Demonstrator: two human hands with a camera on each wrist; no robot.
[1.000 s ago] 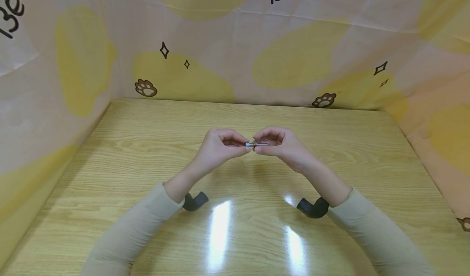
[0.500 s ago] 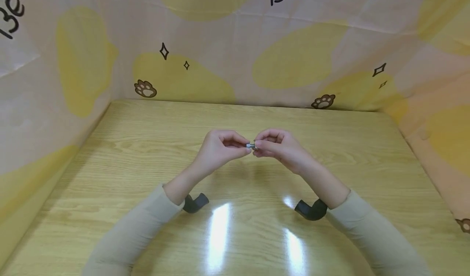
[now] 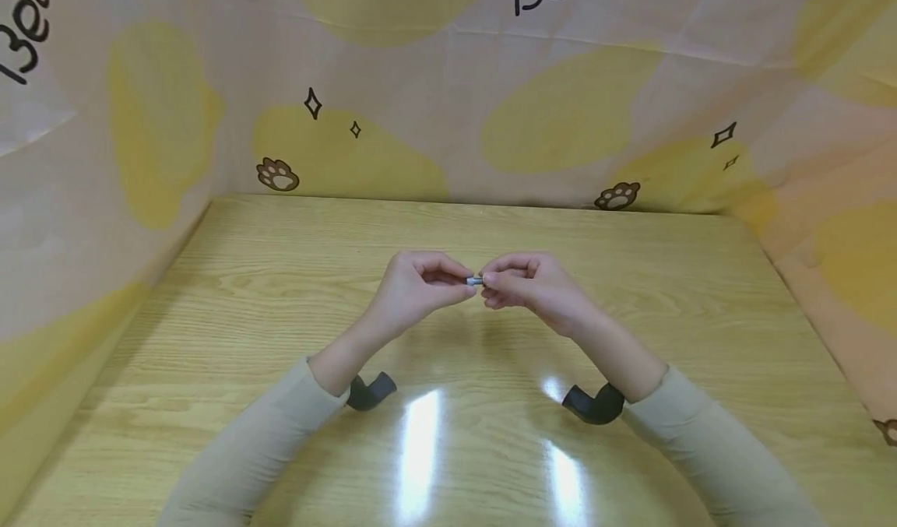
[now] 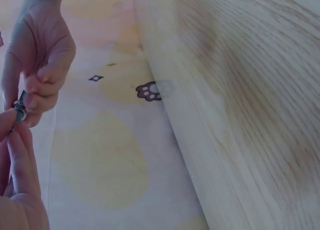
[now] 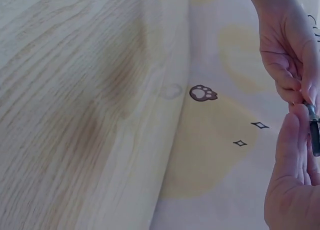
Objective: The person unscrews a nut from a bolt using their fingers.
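Note:
Thumb and fingers of my left hand [image 3: 413, 287] pinch the head end of a small silvery metal bolt [image 3: 473, 281], held above the table. From the other side, my right hand [image 3: 543, 292] pinches at the nut on the shank, its fingertips nearly meeting the left ones. The right wrist view shows the nut [image 5: 313, 118] ringing the bolt, with the dark shank [image 5: 315, 139] sticking out toward the right palm. In the left wrist view the nut [image 4: 20, 110] shows between both sets of fingertips. The fingers hide much of the bolt.
A wood-grain table [image 3: 315, 231] lies under both hands. Patterned cloth [image 3: 448, 107] stands along its back and sides. Dark curved pieces are at the wrists, one by the left sleeve [image 3: 373, 391] and another by the right sleeve [image 3: 594, 405].
My right thumb has moved up and over the bolt, and its fingers have closed round the nut, covering the shank that showed earlier. My left hand keeps its pinch.

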